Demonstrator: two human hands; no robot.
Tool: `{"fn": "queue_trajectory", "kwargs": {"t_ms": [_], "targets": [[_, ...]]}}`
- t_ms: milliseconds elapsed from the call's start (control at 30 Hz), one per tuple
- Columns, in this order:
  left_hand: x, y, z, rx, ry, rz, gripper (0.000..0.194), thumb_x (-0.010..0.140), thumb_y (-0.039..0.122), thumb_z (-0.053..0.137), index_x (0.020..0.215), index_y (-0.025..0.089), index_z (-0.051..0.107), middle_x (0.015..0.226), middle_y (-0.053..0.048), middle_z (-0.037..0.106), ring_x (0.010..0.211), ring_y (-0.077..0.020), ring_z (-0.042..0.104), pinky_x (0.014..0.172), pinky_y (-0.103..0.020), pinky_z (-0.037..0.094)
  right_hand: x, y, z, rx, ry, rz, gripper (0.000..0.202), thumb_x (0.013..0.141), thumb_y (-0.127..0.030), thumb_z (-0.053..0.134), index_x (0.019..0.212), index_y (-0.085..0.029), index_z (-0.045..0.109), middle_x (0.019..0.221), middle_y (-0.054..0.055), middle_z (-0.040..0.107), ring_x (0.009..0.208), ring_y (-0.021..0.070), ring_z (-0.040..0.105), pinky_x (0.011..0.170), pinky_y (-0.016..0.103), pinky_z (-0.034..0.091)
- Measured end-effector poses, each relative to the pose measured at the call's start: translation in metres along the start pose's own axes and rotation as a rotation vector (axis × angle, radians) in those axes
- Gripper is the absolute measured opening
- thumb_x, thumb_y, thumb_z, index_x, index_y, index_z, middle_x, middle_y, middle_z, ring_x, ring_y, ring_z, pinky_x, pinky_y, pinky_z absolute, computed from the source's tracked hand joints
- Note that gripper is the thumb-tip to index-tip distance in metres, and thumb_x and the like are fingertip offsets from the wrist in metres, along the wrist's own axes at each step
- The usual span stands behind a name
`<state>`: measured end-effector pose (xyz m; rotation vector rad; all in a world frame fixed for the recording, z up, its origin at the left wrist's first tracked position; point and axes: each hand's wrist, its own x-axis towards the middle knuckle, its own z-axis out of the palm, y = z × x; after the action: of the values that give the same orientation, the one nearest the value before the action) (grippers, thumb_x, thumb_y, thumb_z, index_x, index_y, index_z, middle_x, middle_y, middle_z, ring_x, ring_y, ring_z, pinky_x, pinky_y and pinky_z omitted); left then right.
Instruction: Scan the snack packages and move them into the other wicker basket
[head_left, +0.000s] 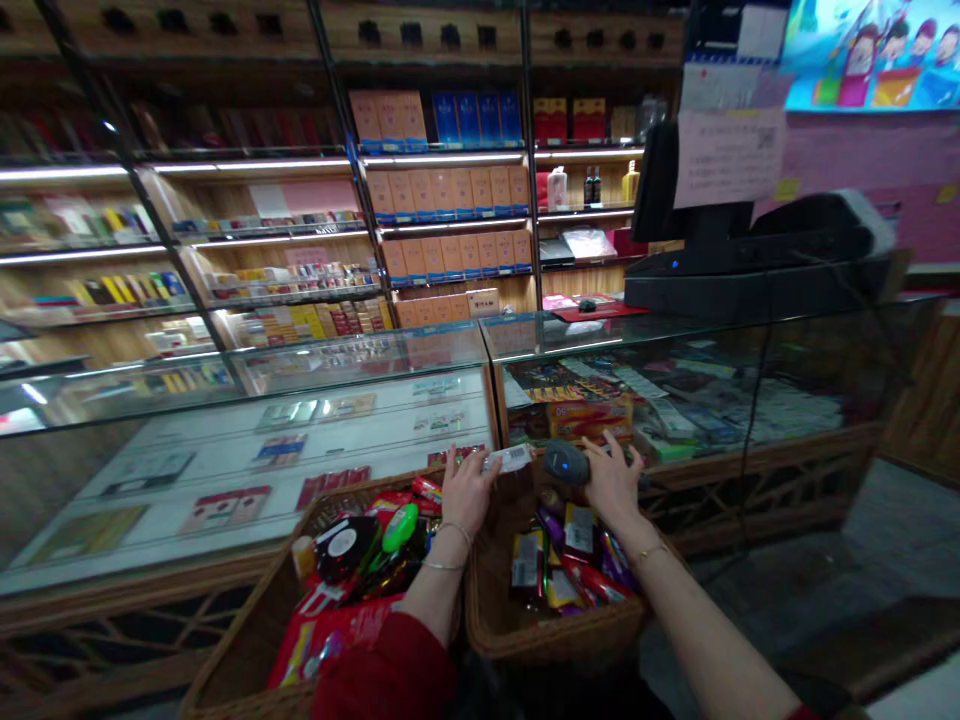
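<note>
My left hand (466, 490) holds a small white packet with a barcode (510, 459) over the gap between two wicker baskets. My right hand (613, 480) grips a dark handheld scanner (566, 463), whose head faces the packet. Under my left forearm, the left basket (247, 635) holds red packets, a round black pack with a white label (343, 543) and a bright green item (400, 527). Below my right hand, the right basket (555, 640) holds several candy-like packs, some with white barcode labels (580, 528).
A glass display counter (420, 350) runs behind the baskets. On its right part stand a monitor and register (697, 280), with a cable (756, 400) hanging down the front. Shelves of boxed goods (450, 195) line the back wall.
</note>
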<state>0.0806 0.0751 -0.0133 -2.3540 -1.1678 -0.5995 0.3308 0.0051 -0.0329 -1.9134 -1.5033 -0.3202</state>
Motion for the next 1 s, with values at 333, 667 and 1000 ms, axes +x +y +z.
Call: {"fn": "queue_trajectory", "kwargs": {"t_ms": [333, 667, 1000], "targets": [[-0.005, -0.004, 0.008, -0.026, 0.14, 0.018, 0.035, 0.09, 0.013, 0.054, 0.114, 0.033, 0.07, 0.126, -0.007, 0.069, 0.12, -0.0237, 0.061, 0.118, -0.06, 0.026, -0.008, -0.007, 0.018, 0.029, 0.112, -0.08, 0.035, 0.069, -0.009, 0.054, 0.096, -0.025, 0.07, 0.128, 0.001, 0.068, 0.139, 0.0262, 0.035, 0.108, 0.051, 0.012], [-0.005, -0.003, 0.009, -0.033, 0.125, 0.031, 0.035, 0.09, 0.011, 0.052, 0.112, 0.03, 0.071, 0.13, -0.006, 0.067, 0.123, -0.0237, 0.059, 0.119, -0.061, 0.022, -0.016, -0.006, 0.014, 0.043, 0.132, -0.113, 0.039, 0.068, -0.006, 0.05, 0.096, -0.025, 0.069, 0.126, 0.001, 0.069, 0.138, 0.0249, 0.037, 0.109, 0.051, 0.012], [-0.004, -0.004, 0.01, -0.024, 0.108, 0.057, 0.035, 0.09, 0.012, 0.051, 0.113, 0.029, 0.071, 0.13, -0.008, 0.067, 0.126, -0.0246, 0.057, 0.118, -0.06, 0.027, -0.018, -0.01, 0.009, 0.107, 0.155, -0.102, 0.039, 0.066, -0.004, 0.049, 0.093, -0.023, 0.069, 0.123, 0.002, 0.07, 0.136, 0.0253, 0.039, 0.108, 0.05, 0.012]]}}
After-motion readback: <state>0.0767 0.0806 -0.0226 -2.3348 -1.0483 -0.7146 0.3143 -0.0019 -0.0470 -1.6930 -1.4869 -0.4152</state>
